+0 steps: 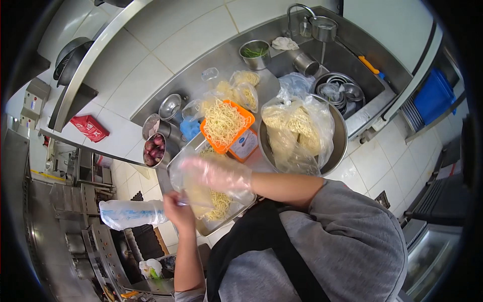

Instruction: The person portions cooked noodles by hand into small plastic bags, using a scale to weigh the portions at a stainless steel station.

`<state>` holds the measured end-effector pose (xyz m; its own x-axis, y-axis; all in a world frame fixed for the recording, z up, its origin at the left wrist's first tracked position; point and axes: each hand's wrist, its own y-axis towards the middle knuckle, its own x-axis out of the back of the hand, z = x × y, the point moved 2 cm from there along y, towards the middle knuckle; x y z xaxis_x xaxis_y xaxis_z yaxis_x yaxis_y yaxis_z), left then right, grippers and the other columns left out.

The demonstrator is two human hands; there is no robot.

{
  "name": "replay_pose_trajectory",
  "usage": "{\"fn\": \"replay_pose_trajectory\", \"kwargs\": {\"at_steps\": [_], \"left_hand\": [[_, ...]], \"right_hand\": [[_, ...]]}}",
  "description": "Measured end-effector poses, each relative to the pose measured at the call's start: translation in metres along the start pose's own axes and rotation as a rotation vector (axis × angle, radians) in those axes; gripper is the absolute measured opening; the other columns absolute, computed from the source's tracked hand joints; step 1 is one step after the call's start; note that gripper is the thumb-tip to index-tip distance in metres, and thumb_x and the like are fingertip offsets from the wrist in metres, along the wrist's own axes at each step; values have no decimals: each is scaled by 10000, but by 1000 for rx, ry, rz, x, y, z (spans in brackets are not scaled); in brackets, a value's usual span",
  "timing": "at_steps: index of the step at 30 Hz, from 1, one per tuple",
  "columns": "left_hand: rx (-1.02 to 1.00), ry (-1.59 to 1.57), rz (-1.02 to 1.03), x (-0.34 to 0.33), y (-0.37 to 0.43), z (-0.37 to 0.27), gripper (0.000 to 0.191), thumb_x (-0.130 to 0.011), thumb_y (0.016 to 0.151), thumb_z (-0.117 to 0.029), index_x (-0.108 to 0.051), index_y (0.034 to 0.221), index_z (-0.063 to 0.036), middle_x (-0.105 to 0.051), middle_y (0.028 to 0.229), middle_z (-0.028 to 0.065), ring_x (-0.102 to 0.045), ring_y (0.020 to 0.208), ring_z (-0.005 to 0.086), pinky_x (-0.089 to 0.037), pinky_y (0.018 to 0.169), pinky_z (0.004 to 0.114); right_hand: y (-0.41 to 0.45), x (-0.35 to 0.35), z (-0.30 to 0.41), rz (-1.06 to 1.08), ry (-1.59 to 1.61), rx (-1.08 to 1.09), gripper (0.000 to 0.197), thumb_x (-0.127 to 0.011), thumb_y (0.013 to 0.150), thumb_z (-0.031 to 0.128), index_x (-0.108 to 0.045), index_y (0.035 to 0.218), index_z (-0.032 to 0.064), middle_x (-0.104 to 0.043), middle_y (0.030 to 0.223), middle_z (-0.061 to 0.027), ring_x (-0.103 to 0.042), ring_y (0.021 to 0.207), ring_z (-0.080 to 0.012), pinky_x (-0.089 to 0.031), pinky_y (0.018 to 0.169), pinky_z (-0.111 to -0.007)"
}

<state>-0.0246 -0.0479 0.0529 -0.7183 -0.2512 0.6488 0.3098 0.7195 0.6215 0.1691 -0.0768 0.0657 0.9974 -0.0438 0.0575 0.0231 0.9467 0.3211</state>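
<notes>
My left hand (pixel 179 212), bare, pinches the edge of a clear plastic bag (pixel 199 197) above a metal tray (pixel 241 204). My right hand (pixel 211 174) wears a clear plastic glove and is blurred over the same tray, close to the bag; its fingers cannot be made out. Loose yellow noodles (pixel 219 205) lie in the tray, partly hidden by the bag and hands. Beyond, an orange basket (pixel 247 117) heaped with noodles (pixel 223 122) rests partly over an orange-edged flat object (pixel 243 144). A white plastic bundle with blue print (pixel 130 214) appears against my left hand; whether I hold it is unclear.
To the right, a large metal bowl (pixel 341 147) holds a plastic bag of noodles (pixel 298 132). Bagged noodles (pixel 247 94) lie behind the basket. Red onions (pixel 154 150) fill a container at left. A sink (pixel 351 56) holds metal pots; a yellow-handled tool (pixel 369 65) rests along it.
</notes>
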Motion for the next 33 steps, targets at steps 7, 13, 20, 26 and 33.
{"fn": "replay_pose_trajectory", "kwargs": {"at_steps": [7, 13, 20, 26, 33], "left_hand": [[-31, -178, 133, -13, 9, -38, 258, -725, 735, 50, -525, 865, -50, -483, 740, 31, -427, 622, 141, -374, 555, 257], [646, -852, -146, -9, 37, -33, 349, -636, 712, 78, -573, 1035, -40, -555, 850, 0, -472, 742, 133, -396, 649, 268], [-188, 210, -12, 20, 89, -55, 154, -611, 714, 80, -697, 796, -17, -581, 993, 146, -558, 843, 252, -466, 688, 332], [13, 241, 55, -2, 131, 7, 299, -534, 780, 96, -671, 1026, -6, -472, 1351, 246, -637, 973, 355, -530, 765, 375], [-38, 216, 117, -99, 160, 15, 319, -553, 826, 26, -582, 1142, 63, -461, 1342, 269, -500, 1193, 404, -434, 988, 431]], "right_hand": [[-2, 16, -19, -184, -384, 331, 628, -693, 847, 192, -386, 1378, 57, -388, 1406, -196, -440, 1279, -337, -352, 1058, -400], [-13, 31, -3, 410, 142, 59, 445, -629, 917, 181, -452, 1303, 48, -588, 1074, -59, -553, 1030, -145, -466, 881, -304], [13, 72, -20, 291, 351, -33, 552, -699, 857, 177, -439, 1328, 56, -584, 1082, -98, -576, 1023, -176, -469, 901, -329], [61, 116, -47, 21, -1117, 50, 986, -723, 763, 499, -198, 1504, 116, -249, 1511, -238, -203, 1408, -431, -187, 1137, -526], [48, 109, -81, 260, -1035, -313, 744, -615, 864, 403, -263, 1491, 214, -232, 1537, -185, -190, 1403, -463, -227, 1124, -537]]}}
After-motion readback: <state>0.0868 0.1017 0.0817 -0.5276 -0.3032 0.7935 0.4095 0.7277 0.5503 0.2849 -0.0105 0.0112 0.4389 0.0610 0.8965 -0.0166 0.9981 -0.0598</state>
